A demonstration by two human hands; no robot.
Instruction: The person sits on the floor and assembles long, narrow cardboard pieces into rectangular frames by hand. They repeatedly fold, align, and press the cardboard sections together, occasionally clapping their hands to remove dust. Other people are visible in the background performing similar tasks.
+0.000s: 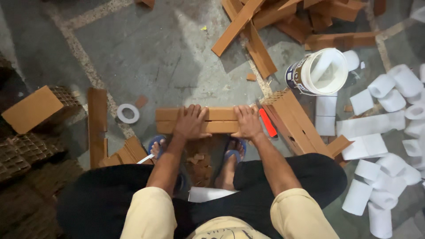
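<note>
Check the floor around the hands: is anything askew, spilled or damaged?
Both hands, left hand and right hand, press flat on a squared-up cardboard strip stack. Around it, cardboard strips lie scattered at crossing angles, and white paper rolls are strewn, some unrolled. The white bucket stands upright; nothing spilled.

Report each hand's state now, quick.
Left hand: open, palm pressed flat on the cardboard strips, gripping nothing.
Right hand: open, pressed on the same strips' right end, beside the red cutter.
</note>
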